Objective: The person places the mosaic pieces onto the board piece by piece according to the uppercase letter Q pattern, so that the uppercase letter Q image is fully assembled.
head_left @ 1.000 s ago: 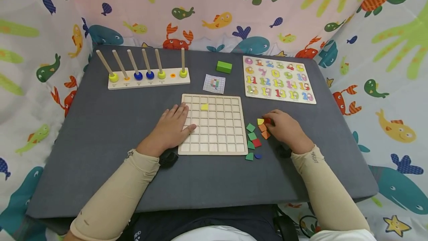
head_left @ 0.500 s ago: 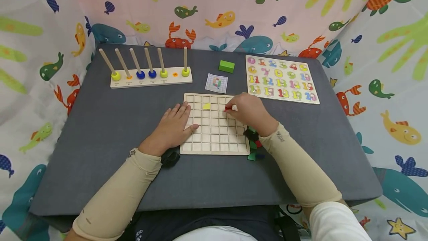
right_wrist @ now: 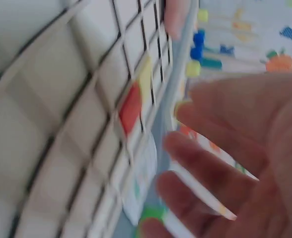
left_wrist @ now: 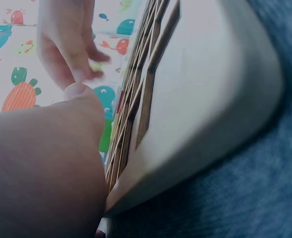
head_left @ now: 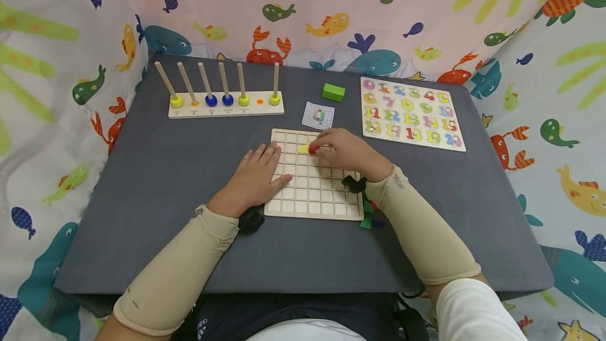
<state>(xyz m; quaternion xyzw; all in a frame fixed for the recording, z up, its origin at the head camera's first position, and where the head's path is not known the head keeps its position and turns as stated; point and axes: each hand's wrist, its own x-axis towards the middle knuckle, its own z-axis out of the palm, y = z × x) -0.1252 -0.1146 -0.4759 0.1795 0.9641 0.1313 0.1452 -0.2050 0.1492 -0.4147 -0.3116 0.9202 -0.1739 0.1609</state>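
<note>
A wooden grid board (head_left: 301, 207) lies in front of the person, with a yellow tile (head_left: 303, 149) in one cell of an upper row. Directly right of it is a red tile (head_left: 312, 150), seated in its cell in the right wrist view. The left hand (head_left: 255, 172) rests flat across the board's left edge, fingers straight. Over the upper right of the board, the right hand (head_left: 347, 151) has its fingertips near the red tile in the head view. The right wrist view shows its fingers (right_wrist: 200, 158) spread and apart from that tile, holding nothing.
Green tiles (head_left: 366, 222) lie by the board's lower right edge, partly hidden by the right forearm. Behind the board are a pattern card (head_left: 318, 116), a green block (head_left: 333, 92), a number puzzle (head_left: 412, 114) and a peg stand (head_left: 227, 111) with coloured beads.
The right hand moved from the loose tiles at the right to the board, carrying a red tile. That tile now sits beside the yellow one, released. The left hand stayed put.
</note>
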